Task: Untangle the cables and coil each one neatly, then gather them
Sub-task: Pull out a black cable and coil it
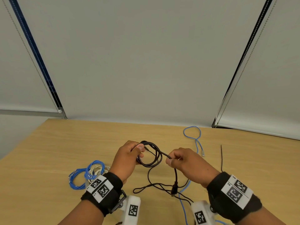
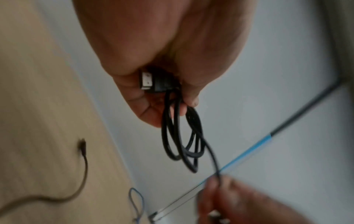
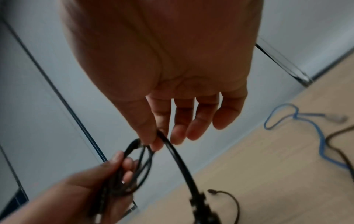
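At the far left of the pale wooden table (image 1: pixel 56 143), blue and white coiled cables (image 1: pixel 88 173) lie stacked together. My left hand (image 1: pixel 125 159) is curled round the looped part of a thick black round cable (image 1: pixel 151 157), held above the table. My right hand (image 1: pixel 185 163) pinches that cable's free run between thumb and forefinger; its plug end (image 1: pixel 174 189) hangs below. A loose light-blue cable (image 1: pixel 192 135) lies farther right.
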A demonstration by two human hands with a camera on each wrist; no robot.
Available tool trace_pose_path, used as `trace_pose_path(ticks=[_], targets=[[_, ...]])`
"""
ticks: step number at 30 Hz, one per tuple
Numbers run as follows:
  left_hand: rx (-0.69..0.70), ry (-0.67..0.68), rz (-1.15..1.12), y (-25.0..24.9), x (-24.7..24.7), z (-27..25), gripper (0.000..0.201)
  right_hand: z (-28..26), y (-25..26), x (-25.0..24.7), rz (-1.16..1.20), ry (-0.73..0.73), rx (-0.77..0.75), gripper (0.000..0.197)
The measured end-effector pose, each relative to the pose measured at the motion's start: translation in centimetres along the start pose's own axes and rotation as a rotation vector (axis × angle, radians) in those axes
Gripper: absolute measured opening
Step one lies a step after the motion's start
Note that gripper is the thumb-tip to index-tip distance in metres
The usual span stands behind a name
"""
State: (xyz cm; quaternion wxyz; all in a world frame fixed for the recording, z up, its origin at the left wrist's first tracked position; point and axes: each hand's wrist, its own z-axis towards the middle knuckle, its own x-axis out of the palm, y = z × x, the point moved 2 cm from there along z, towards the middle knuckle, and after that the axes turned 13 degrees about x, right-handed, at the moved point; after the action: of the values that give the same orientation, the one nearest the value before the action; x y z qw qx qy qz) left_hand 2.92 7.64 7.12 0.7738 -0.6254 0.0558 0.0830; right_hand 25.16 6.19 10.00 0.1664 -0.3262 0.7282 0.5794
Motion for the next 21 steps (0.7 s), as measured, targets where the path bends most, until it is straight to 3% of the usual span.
trace_pose_path(ticks=[3,6,10,15,21], targets=[[-0.171,-0.018,-0.414,-0.4,0.8,-0.4,0.025,0.2,-0.3,0.0,-0.095,-0.055,-0.026,0.022],[-0.269,-0.066,-0.608,-0.8,1.3,-0.7,0.023,0.6,-0.5,-0.1,0.173,-0.108,-0.005,0.019],[-0.271,-0.012,-0.537,-0.6,1.9,-1.4,0.024,1.0,-0.3,-0.1,0.556,-0.133,-0.012,0.025],[-0.222,0.075,-0.484,-0.7,2.4,-1.8,0.03,1.5,-0.5,0.3,0.929,-0.054,-0.013,0.015],[-0.205,0.087,-0.608,-1.1,2.1,-1.5,0.025,1.2,-1.1,1.1,0.884,0.14,0.061,0.022]])
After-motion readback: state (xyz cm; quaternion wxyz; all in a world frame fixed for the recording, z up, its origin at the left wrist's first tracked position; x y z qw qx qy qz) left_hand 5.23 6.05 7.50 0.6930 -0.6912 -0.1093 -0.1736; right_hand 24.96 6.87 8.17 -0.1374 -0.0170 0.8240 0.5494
